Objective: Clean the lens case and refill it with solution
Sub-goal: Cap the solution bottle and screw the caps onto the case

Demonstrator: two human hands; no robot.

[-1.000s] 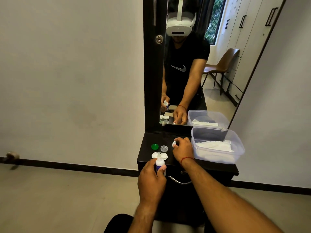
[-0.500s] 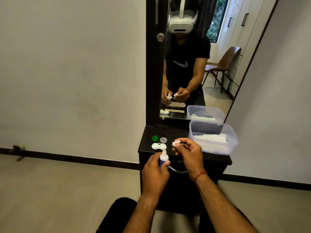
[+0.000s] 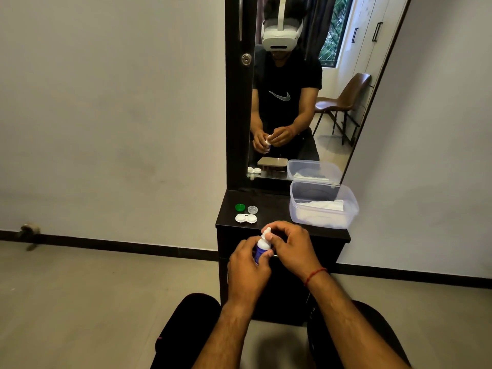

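Lens case (image 3: 246, 218) sits on black dresser top (image 3: 274, 209).

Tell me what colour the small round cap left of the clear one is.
Green: the small round plastic cap shows best in the head view.

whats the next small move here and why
Probably twist the cap tight onto the bottle. The left hand grips the bottle upright, and the right hand pinches the cap on its tip, having just brought it over from the table. The case lies open there, so capping likely comes before closing it.
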